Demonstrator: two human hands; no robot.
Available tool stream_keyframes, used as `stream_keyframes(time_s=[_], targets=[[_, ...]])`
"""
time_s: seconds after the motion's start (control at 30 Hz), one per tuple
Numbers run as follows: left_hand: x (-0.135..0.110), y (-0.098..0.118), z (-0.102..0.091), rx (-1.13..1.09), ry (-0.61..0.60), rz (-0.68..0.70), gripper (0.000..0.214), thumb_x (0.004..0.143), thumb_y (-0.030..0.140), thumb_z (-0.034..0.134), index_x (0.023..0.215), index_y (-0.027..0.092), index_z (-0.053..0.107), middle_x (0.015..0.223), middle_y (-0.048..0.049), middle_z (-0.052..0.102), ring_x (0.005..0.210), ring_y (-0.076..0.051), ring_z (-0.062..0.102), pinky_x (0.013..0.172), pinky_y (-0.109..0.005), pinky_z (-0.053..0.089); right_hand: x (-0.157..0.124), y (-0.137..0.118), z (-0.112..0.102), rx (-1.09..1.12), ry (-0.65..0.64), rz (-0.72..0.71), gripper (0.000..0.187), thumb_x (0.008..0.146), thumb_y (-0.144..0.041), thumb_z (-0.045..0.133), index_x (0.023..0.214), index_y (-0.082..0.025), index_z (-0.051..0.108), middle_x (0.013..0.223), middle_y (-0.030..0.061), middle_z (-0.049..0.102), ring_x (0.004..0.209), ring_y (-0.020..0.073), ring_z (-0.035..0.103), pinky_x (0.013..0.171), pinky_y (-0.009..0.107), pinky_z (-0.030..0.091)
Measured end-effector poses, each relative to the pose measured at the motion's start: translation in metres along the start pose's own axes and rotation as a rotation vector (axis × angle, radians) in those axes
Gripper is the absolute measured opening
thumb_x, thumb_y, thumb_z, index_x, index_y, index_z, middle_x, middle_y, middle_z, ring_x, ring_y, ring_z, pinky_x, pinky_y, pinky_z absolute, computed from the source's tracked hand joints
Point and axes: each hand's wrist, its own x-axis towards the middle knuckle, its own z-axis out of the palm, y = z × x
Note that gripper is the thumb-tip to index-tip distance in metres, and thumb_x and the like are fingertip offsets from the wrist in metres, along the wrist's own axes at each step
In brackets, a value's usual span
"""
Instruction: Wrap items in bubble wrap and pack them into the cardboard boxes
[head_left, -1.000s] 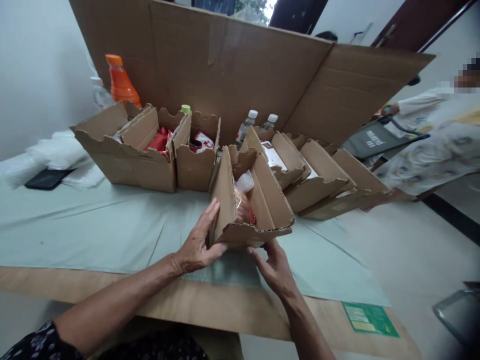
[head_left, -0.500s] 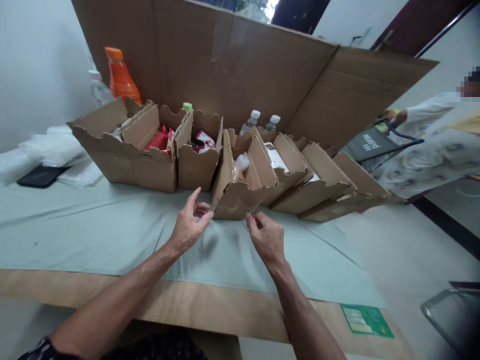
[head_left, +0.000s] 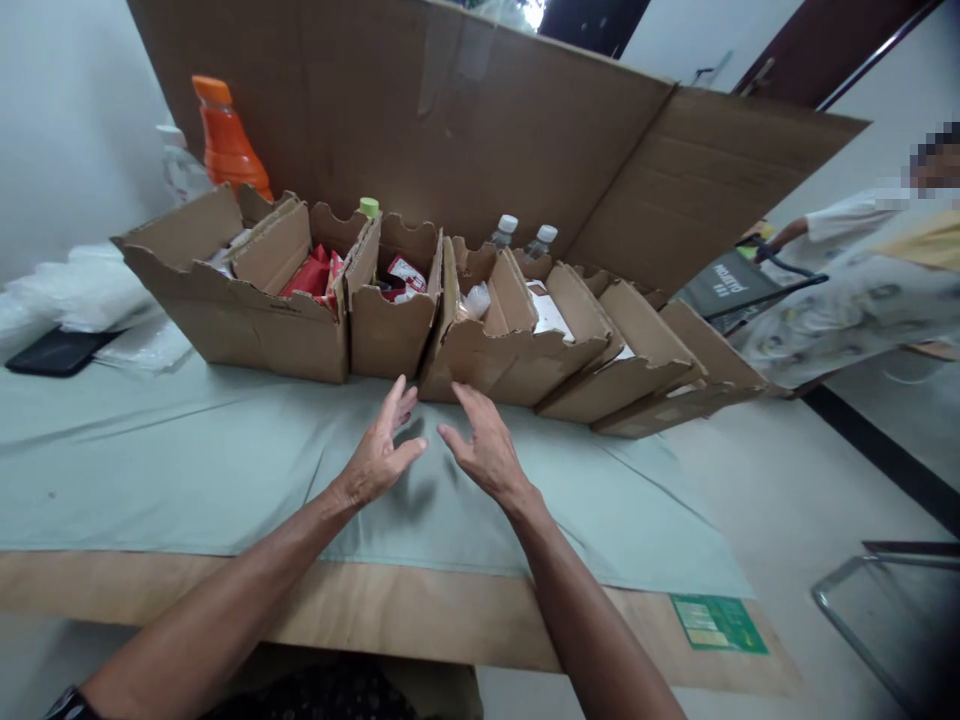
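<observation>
My left hand (head_left: 381, 450) is open over the pale green cloth (head_left: 247, 460), thumb and fingers apart, with nothing in it. Close beside it my right hand (head_left: 484, 440) is open too, its fingertips near the front of a cardboard box (head_left: 480, 360) in the middle of the row. A clear plastic wrapper (head_left: 475, 300) shows inside that box. Left of it, a narrow cardboard box (head_left: 391, 335) holds red and white packets (head_left: 406, 275). Another cardboard box (head_left: 270, 335) further left holds red packets (head_left: 311, 275).
More cardboard boxes (head_left: 626, 385) lean at the right. Behind the row stand a tall cardboard sheet (head_left: 540, 140), an orange bottle (head_left: 231, 145) and clear bottles (head_left: 504, 232). Plastic bags (head_left: 90, 290) and a black phone-like slab (head_left: 56, 352) lie left. A person (head_left: 825, 290) stands beyond the table.
The middle box has been pushed back in line with its neighbours. My right hand has moved left and forward and its fingers have opened. My left hand stays nearly in place.
</observation>
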Motion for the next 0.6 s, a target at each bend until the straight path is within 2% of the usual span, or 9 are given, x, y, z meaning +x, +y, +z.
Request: stream_keyframes(time_s=[0.07, 0.13, 0.23, 0.3, 0.37, 0.43, 0.5, 0.6], targets=[[-0.002, 0.001, 0.000, 0.024, -0.008, 0.000, 0.093, 0.086, 0.037, 0.066, 0.164, 0.023, 0.017, 0.165, -0.0207, 0.037, 0.155, -0.033, 0.034, 0.125, -0.060, 0.027, -0.005, -0.001, -0.003, 0.013, -0.020, 0.012, 0.058, 0.089, -0.031, 0.062, 0.146, -0.019, 0.056, 0.152, 0.0150, 0.057, 0.144, 0.0301, 0.050, 0.119, 0.054, 0.041], [-0.003, 0.002, 0.001, 0.064, 0.000, -0.007, 0.088, 0.087, 0.035, 0.065, 0.163, 0.023, 0.022, 0.164, -0.0200, 0.039, 0.154, -0.033, 0.036, 0.125, -0.060, 0.028, -0.010, -0.002, -0.010, 0.020, -0.012, 0.052, 0.048, 0.091, -0.032, 0.062, 0.137, -0.022, 0.063, 0.143, 0.0128, 0.066, 0.134, 0.0300, 0.061, 0.114, 0.054, 0.046], [-0.002, 0.002, 0.001, 0.121, 0.026, -0.014, 0.085, 0.085, 0.035, 0.066, 0.160, 0.020, 0.028, 0.160, -0.0214, 0.045, 0.151, -0.034, 0.042, 0.122, -0.060, 0.032, -0.019, -0.006, -0.030, 0.053, 0.092, 0.074, 0.029, 0.094, -0.031, 0.059, 0.119, -0.023, 0.073, 0.117, 0.0090, 0.078, 0.106, 0.0257, 0.073, 0.098, 0.046, 0.055], [-0.001, 0.001, 0.001, 0.155, 0.056, -0.024, 0.084, 0.084, 0.035, 0.066, 0.158, 0.017, 0.032, 0.156, -0.0228, 0.049, 0.148, -0.035, 0.046, 0.120, -0.060, 0.035, -0.020, -0.012, -0.044, 0.090, 0.180, 0.035, 0.023, 0.096, -0.029, 0.058, 0.110, -0.022, 0.074, 0.104, 0.0069, 0.080, 0.092, 0.0217, 0.075, 0.086, 0.037, 0.058], [0.001, 0.001, 0.001, 0.191, 0.105, -0.062, 0.080, 0.083, 0.034, 0.065, 0.155, 0.015, 0.037, 0.151, -0.0232, 0.055, 0.143, -0.035, 0.051, 0.117, -0.060, 0.039, -0.014, -0.025, -0.057, 0.083, 0.251, -0.058, 0.021, 0.098, -0.027, 0.056, 0.107, -0.022, 0.074, 0.100, 0.0055, 0.080, 0.088, 0.0198, 0.074, 0.081, 0.034, 0.057], [0.003, -0.001, 0.000, 0.216, 0.158, -0.111, 0.074, 0.082, 0.033, 0.065, 0.151, 0.015, 0.043, 0.144, -0.0217, 0.061, 0.136, -0.035, 0.058, 0.113, -0.058, 0.044, 0.002, -0.044, -0.065, -0.005, 0.305, -0.197, 0.021, 0.099, -0.025, 0.055, 0.109, -0.022, 0.073, 0.105, 0.0057, 0.079, 0.097, 0.0213, 0.072, 0.088, 0.036, 0.056], [0.006, -0.004, -0.002, 0.208, 0.223, -0.138, 0.068, 0.081, 0.030, 0.065, 0.145, 0.016, 0.050, 0.136, -0.0199, 0.067, 0.128, -0.033, 0.063, 0.110, -0.056, 0.047, 0.029, -0.066, -0.067, -0.144, 0.342, -0.314, 0.025, 0.098, -0.023, 0.055, 0.117, -0.021, 0.071, 0.117, 0.0083, 0.077, 0.116, 0.0255, 0.067, 0.100, 0.042, 0.050], [0.013, -0.010, -0.005, 0.118, 0.404, -0.123, 0.057, 0.076, 0.023, 0.065, 0.133, 0.017, 0.059, 0.124, -0.0168, 0.071, 0.118, -0.030, 0.068, 0.106, -0.053, 0.050, 0.082, -0.091, -0.059, -0.355, 0.316, -0.351, 0.039, 0.094, -0.019, 0.058, 0.132, -0.017, 0.063, 0.142, 0.0136, 0.065, 0.143, 0.0324, 0.047, 0.113, 0.051, 0.037]])
